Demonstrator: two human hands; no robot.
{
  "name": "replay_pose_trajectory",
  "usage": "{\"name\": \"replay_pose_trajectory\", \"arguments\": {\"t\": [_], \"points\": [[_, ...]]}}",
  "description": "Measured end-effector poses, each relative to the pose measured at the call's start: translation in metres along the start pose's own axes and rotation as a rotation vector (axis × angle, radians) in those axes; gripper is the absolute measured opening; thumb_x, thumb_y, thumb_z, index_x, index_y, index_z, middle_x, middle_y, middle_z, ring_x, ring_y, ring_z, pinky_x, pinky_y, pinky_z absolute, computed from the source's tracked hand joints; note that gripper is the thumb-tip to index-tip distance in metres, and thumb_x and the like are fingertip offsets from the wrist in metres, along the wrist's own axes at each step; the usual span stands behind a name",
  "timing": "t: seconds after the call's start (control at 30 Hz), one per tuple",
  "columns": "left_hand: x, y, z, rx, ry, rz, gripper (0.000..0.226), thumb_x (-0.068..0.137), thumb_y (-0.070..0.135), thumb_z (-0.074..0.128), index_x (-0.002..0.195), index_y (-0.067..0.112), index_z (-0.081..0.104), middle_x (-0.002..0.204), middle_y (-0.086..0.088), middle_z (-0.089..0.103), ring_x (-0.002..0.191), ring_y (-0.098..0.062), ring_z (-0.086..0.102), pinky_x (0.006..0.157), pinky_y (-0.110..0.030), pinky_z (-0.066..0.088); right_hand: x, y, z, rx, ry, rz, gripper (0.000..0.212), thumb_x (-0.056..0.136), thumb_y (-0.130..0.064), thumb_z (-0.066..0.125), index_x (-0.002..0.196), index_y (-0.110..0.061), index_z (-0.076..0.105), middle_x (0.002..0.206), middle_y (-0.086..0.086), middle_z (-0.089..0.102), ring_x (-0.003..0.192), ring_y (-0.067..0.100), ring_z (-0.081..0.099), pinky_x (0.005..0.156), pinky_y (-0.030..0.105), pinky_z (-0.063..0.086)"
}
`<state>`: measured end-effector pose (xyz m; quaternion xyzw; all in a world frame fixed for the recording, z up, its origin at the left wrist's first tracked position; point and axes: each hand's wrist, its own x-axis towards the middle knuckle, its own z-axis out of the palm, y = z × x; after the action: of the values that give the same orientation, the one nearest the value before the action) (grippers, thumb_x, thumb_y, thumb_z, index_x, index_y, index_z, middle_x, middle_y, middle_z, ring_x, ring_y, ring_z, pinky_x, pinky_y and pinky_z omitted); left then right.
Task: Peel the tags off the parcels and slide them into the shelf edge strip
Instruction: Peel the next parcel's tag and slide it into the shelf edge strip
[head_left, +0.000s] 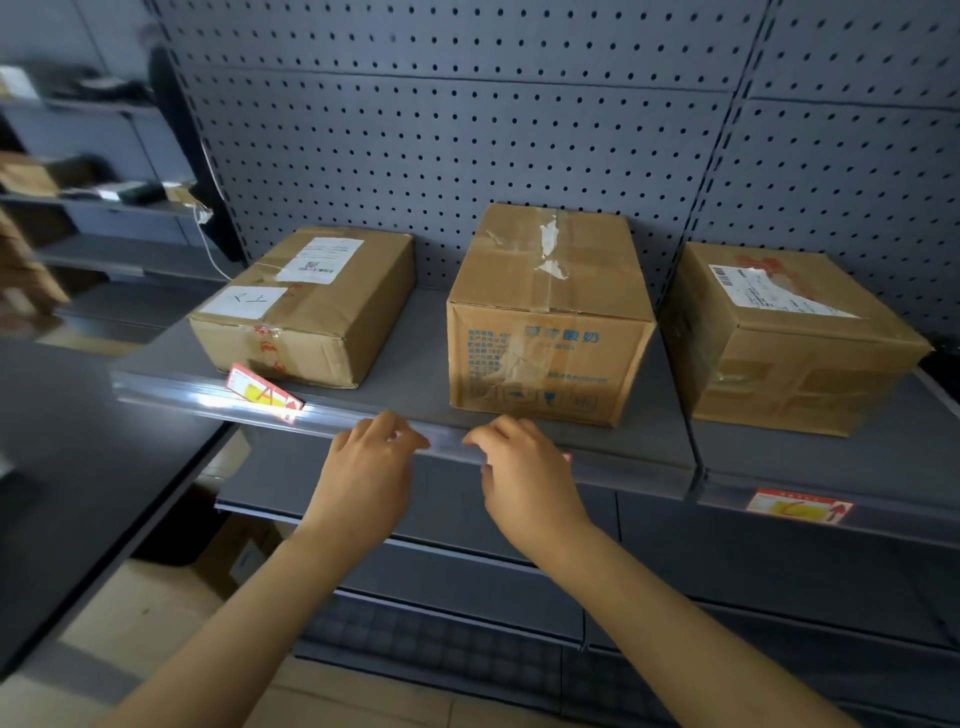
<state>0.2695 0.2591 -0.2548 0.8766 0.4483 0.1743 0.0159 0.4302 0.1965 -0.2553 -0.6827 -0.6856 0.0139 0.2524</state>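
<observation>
Three cardboard parcels stand on the grey shelf: a flat left parcel, a taller middle parcel and a right parcel. A clear shelf edge strip runs along the front. A red and yellow tag sits crooked in the strip at the left. My left hand curls its fingertips onto the strip in front of the middle parcel. My right hand holds another tag against the strip; only a red corner of it shows.
A third red and yellow tag sits in the strip of the right shelf bay. Grey pegboard backs the shelves. A lower shelf lies under my hands. Blurred shelving with boxes stands far left.
</observation>
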Motion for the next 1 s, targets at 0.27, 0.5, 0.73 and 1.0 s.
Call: {"name": "replay_pose_trajectory", "arguments": {"t": [0.27,0.5,0.73,1.0], "points": [[-0.002,-0.079,-0.021,0.074,0.011,-0.104,0.036,0.083,0.012,0.062,0.117,0.023,0.061,0.125,-0.005,0.057,0.114,-0.026,0.053,0.097,-0.042,0.042,0.035,-0.055,0.039,0.013,-0.074,-0.06,0.03,0.084,0.0,0.055,0.11,-0.014,0.062,0.111,0.006,0.06,0.105,0.027,0.051,0.085,0.04,0.043],[0.015,-0.168,-0.047,0.066,0.066,-0.069,0.04,0.074,-0.002,0.066,0.109,0.017,0.065,0.118,-0.013,0.057,0.096,-0.038,0.057,0.081,-0.044,0.046,0.079,-0.119,0.079,0.061,-0.041,0.048,0.031,0.087,-0.003,0.052,0.113,-0.017,0.061,0.114,0.003,0.06,0.108,0.024,0.05,0.084,0.039,0.046],[0.034,-0.226,-0.049,-0.008,0.034,-0.01,0.051,0.082,0.002,0.056,0.128,0.025,0.048,0.132,-0.005,0.053,0.104,-0.031,0.059,0.09,-0.042,0.042,0.107,-0.168,0.112,0.021,0.075,0.231,0.019,0.088,-0.009,0.055,0.105,-0.015,0.061,0.107,0.005,0.059,0.099,0.025,0.053,0.077,0.04,0.048],[0.037,-0.236,-0.046,-0.067,0.053,0.092,0.028,0.083,0.005,0.058,0.107,0.021,0.062,0.098,-0.002,0.07,0.085,-0.026,0.064,0.084,-0.037,0.041,0.116,-0.175,0.123,-0.017,0.117,0.299,0.012,0.088,-0.016,0.06,0.101,-0.017,0.06,0.105,0.003,0.06,0.095,0.022,0.056,0.072,0.037,0.05]]}}
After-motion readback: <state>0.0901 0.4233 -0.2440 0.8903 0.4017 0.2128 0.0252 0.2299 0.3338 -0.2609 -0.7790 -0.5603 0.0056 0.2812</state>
